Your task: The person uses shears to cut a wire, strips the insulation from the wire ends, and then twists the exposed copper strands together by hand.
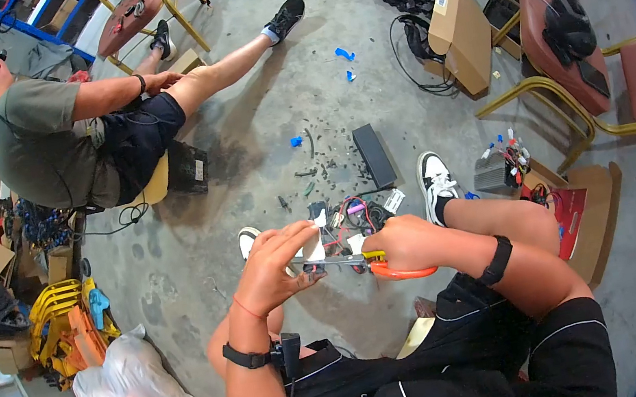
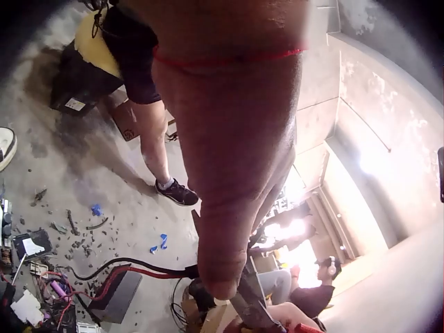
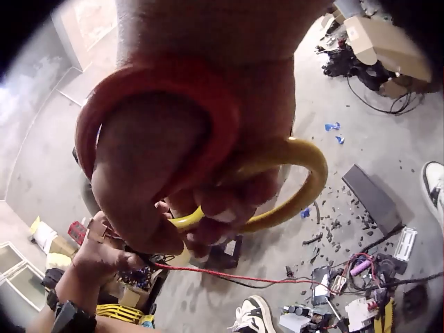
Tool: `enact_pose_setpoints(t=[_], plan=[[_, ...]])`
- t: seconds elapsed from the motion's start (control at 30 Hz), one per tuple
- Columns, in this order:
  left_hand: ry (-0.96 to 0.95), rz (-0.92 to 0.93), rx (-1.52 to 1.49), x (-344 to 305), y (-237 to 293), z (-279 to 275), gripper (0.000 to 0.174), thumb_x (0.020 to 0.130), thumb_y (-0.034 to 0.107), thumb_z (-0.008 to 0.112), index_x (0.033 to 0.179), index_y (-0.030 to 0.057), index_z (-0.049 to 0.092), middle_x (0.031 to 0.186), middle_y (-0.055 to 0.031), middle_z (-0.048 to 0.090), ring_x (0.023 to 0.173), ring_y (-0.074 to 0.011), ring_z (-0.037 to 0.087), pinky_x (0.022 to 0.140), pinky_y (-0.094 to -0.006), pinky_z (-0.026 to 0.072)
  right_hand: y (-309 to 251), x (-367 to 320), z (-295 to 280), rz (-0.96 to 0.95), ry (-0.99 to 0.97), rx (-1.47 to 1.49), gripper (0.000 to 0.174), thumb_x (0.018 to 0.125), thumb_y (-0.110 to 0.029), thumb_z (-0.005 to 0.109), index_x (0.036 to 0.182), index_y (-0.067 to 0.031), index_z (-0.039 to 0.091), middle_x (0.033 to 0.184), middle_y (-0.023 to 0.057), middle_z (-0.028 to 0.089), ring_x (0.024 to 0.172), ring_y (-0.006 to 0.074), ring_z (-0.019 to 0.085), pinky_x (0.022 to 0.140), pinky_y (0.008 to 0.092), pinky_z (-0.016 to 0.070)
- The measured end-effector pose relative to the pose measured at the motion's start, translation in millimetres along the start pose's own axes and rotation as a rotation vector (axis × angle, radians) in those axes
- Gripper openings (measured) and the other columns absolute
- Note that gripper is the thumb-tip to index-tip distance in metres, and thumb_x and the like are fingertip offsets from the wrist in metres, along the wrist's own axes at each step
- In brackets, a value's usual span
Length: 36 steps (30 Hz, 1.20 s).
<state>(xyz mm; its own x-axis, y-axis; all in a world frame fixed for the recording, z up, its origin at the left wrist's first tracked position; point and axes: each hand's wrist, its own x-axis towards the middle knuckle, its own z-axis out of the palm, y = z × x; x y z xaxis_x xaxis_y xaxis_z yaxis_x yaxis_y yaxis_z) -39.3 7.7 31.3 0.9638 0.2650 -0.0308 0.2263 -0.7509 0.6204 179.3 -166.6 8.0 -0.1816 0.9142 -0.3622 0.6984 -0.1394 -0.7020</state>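
Observation:
My right hand (image 1: 400,244) grips a pair of scissors with an orange and a yellow handle loop (image 3: 316,173); the thumb is through the orange one. Toward my left hand (image 1: 274,264) point the metal blades (image 1: 336,261), which lie close by its thumb. Between its thumb and fingers the left hand pinches a small dark piece with a red and a black wire (image 2: 156,273) running from it. A white flat piece (image 1: 314,246) shows by the left fingers in the head view. The fingers partly hide what is held.
On the concrete floor ahead lie a long dark box (image 1: 374,157), tangled wires with small parts (image 1: 354,218), and dark scraps. A person (image 1: 46,140) sits at the left; another is at the far right. A chair (image 1: 560,55), cartons (image 1: 461,37) and white bags (image 1: 132,382) stand around.

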Motion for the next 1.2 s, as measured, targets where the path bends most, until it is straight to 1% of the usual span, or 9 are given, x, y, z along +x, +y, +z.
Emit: enact_pose_setpoints(t=[0.37, 0.47, 0.57, 0.63, 0.73, 0.87, 0.97, 1.03, 1.2], plan=[[0.071, 0.07, -0.015, 10, 6, 4, 0.059, 0.058, 0.009, 0.09, 0.113, 0.0148, 0.069, 0.138, -0.0089, 0.059, 0.137, -0.036, 0.047, 0.109, -0.0488, 0.0388, 2, -6, 6, 0.063, 0.04, 0.094, 0.028, 0.082, -0.031, 0.062, 0.09, -0.0063, 0.072, 0.077, 0.0209, 0.069, 0.076, 0.0422, 0.068, 0.07, 0.0506, 0.0538], [0.202, 0.116, 0.101, 18, 6, 10, 0.047, 0.058, 0.008, 0.089, 0.1, 0.0127, 0.071, 0.129, -0.0079, 0.062, 0.133, -0.036, 0.05, 0.107, -0.0504, 0.04, 7, -5, 7, 0.135, 0.087, 0.173, 0.026, 0.08, -0.029, 0.064, 0.086, -0.0058, 0.073, 0.072, 0.0193, 0.069, 0.069, 0.0375, 0.069, 0.066, 0.0456, 0.0543], [0.355, 0.168, 0.158, 25, 0, 20, 0.038, 0.057, 0.006, 0.088, 0.09, 0.0116, 0.071, 0.115, -0.0053, 0.064, 0.12, -0.0326, 0.056, 0.102, -0.0484, 0.0422, 15, 1, 12, 0.204, 0.109, 0.425, 0.022, 0.08, -0.025, 0.067, 0.086, -0.0057, 0.075, 0.066, 0.0131, 0.068, 0.057, 0.0245, 0.066, 0.058, 0.0354, 0.0538], [0.441, 0.162, 0.216, 30, -3, 25, 0.036, 0.056, 0.005, 0.086, 0.087, 0.0126, 0.07, 0.1, -0.0023, 0.065, 0.107, -0.0292, 0.058, 0.096, -0.0459, 0.0437, 13, 3, 14, 0.22, 0.138, 0.487, 0.023, 0.08, -0.026, 0.067, 0.086, -0.0051, 0.075, 0.066, 0.0126, 0.068, 0.057, 0.0236, 0.067, 0.058, 0.0355, 0.0539], [0.51, 0.16, 0.223, 35, -4, 29, 0.031, 0.062, 0.001, 0.081, 0.087, 0.0148, 0.07, 0.096, 0.0013, 0.066, 0.104, -0.0262, 0.058, 0.093, -0.0446, 0.0415, 11, 4, 11, 0.234, 0.156, 0.518, 0.026, 0.083, -0.028, 0.068, 0.089, -0.0025, 0.073, 0.071, 0.0124, 0.07, 0.066, 0.0184, 0.068, 0.064, 0.0355, 0.0542], [0.535, 0.12, 0.211, 41, -1, 31, 0.031, 0.063, 0.002, 0.08, 0.089, 0.0154, 0.07, 0.095, 0.0015, 0.066, 0.101, -0.0246, 0.059, 0.092, -0.0418, 0.041, 11, 2, 12, 0.284, 0.201, 0.533, 0.028, 0.082, -0.03, 0.069, 0.091, -0.0041, 0.073, 0.073, 0.014, 0.07, 0.067, 0.0226, 0.068, 0.066, 0.0379, 0.0539], [0.581, 0.088, 0.15, 43, -7, 44, 0.033, 0.065, -0.005, 0.076, 0.092, 0.0123, 0.07, 0.098, -0.0023, 0.066, 0.095, -0.0263, 0.061, 0.085, -0.0399, 0.046, 7, 2, 10, 0.28, 0.265, 0.495, 0.033, 0.079, -0.034, 0.07, 0.091, -0.0037, 0.072, 0.075, 0.0194, 0.068, 0.069, 0.033, 0.068, 0.067, 0.0407, 0.0536], [0.623, 0.039, 0.089, 47, -2, 50, 0.034, 0.068, -0.012, 0.071, 0.096, 0.0075, 0.07, 0.102, -0.007, 0.065, 0.09, -0.0284, 0.063, 0.076, -0.0385, 0.0513, 9, 7, 14, 0.294, 0.286, 0.498, 0.034, 0.079, -0.035, 0.07, 0.091, -0.0035, 0.072, 0.076, 0.0197, 0.068, 0.07, 0.0342, 0.068, 0.068, 0.0416, 0.0535], [0.673, -0.108, -0.097, 53, 6, 55, 0.026, 0.074, -0.009, 0.076, 0.096, 0.0055, 0.072, 0.1, -0.0084, 0.067, 0.088, -0.0242, 0.066, 0.075, -0.0327, 0.0542, 10, 16, 15, 0.299, 0.351, 0.438, 0.039, 0.079, -0.037, 0.068, 0.092, -0.0005, 0.07, 0.08, 0.0235, 0.069, 0.08, 0.0387, 0.07, 0.072, 0.0439, 0.0533]])
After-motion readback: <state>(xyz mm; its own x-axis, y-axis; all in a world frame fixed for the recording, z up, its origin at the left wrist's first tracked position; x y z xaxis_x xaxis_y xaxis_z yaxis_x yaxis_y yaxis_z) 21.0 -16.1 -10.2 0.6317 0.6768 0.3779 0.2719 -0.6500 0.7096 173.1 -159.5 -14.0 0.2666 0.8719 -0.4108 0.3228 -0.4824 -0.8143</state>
